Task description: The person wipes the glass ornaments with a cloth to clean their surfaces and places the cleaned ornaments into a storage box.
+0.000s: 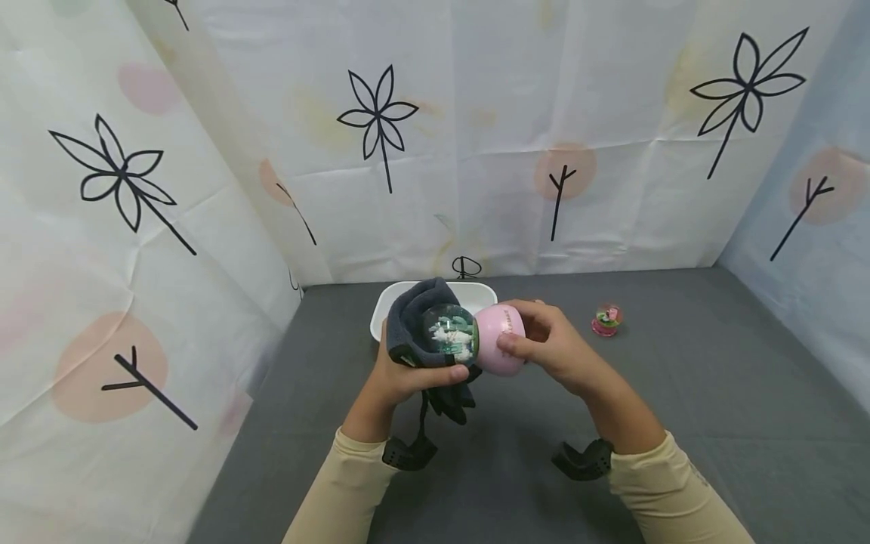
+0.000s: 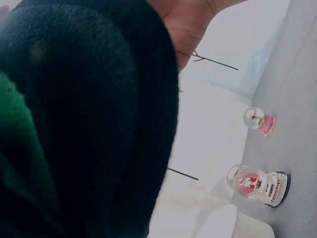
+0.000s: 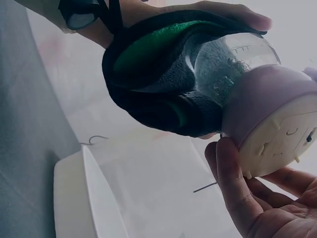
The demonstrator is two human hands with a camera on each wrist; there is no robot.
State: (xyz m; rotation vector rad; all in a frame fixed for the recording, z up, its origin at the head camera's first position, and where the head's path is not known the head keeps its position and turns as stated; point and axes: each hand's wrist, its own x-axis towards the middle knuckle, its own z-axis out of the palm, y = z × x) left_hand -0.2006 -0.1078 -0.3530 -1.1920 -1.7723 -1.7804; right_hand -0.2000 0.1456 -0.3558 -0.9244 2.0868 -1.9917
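A snow globe with a pink base [image 1: 499, 340] is held tilted sideways above the table, its clear dome toward the left. My right hand [image 1: 553, 344] grips the base, thumb in front. In the right wrist view the cream underside [image 3: 280, 136] of the globe shows. Around the far and left side of the dome, my left hand [image 1: 404, 381] holds a dark grey cloth [image 1: 416, 306] with green on its inner side. The cloth touches the dome, and its loose end hangs below. In the left wrist view the cloth [image 2: 104, 124] covers most of the picture.
Behind the left hand stands a white tray [image 1: 381, 313]. A small globe with a pink-red base [image 1: 604, 326] sits on the grey table [image 1: 680, 393] to the right. The left wrist view also shows a Christmas snow globe [image 2: 275, 189]. Patterned fabric walls [image 1: 476, 91] surround the table.
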